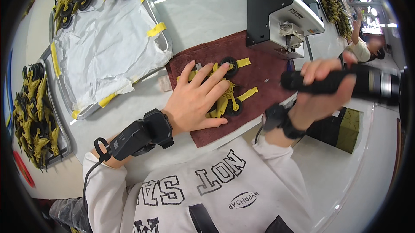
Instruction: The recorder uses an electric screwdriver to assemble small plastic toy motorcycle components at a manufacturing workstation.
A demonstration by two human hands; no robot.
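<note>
Right hand (322, 88) fist-gripped on driver (346, 82), off the work; left hand (196, 99) flat, open, pinning toy (227, 97) underneath. Fastening step; next needs bit alignment.

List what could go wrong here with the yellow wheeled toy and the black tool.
The left hand lies flat over the yellow wheeled toy, so the black power tool gripped by the right hand might nick a finger coming in. The toy rests on a soft maroon towel and could tilt under pressure.
</note>
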